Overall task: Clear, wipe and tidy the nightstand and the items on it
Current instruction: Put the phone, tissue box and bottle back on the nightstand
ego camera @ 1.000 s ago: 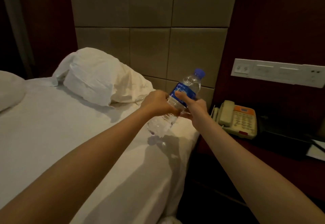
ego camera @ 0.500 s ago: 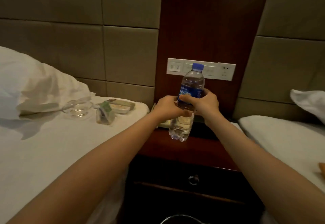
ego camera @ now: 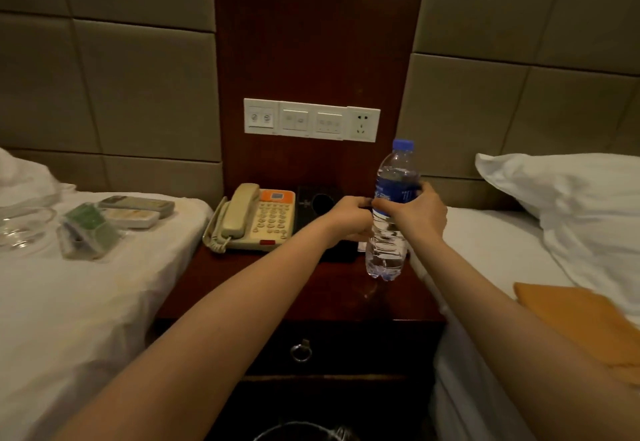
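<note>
Right grip (ego camera: 420,213) clasps water bottle (ego camera: 386,250) at its blue label (ego camera: 393,188), writing illegible; left grip (ego camera: 348,215) beside it, hold unclear.

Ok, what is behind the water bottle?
A black tray with a round recess, beside the telephone. The left hand and right hand, holding the water bottle, cover its right part, so anything lying there is hidden.

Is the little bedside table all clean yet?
Not yet. Packets and a glass dish already lie on the left bed. The right hand holds the water bottle upright over the nightstand, left hand beside it. The telephone and black tray sit there; the orange cloth lies on the right bed, so wiping seems left.
</note>
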